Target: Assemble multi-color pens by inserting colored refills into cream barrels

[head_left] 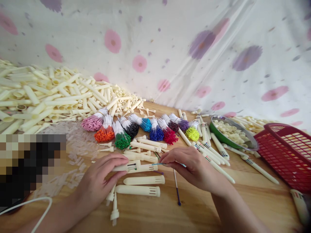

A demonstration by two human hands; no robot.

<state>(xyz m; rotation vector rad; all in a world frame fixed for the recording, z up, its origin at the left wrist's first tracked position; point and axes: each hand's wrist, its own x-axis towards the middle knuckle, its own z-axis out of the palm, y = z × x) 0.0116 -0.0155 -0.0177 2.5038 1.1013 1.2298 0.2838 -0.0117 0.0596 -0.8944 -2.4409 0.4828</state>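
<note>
Pen barrel (pixel 128 167) gripped in left hand (pixel 98 177), long axis running left to right above tabletop (pixel 201 215), slotted end facing right hand (pixel 189 163). Right hand pinches thin blue refill (pixel 158 164), tip pointing at barrel, just short of it. Loose barrels (pixel 137 190) nearby; coloured bundles (pixel 169 134) beyond.

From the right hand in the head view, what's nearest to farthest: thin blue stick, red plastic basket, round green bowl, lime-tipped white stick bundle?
1. Thin blue stick: in the right hand.
2. Lime-tipped white stick bundle: just beyond.
3. Round green bowl: beyond, rightward.
4. Red plastic basket: far right.
</note>
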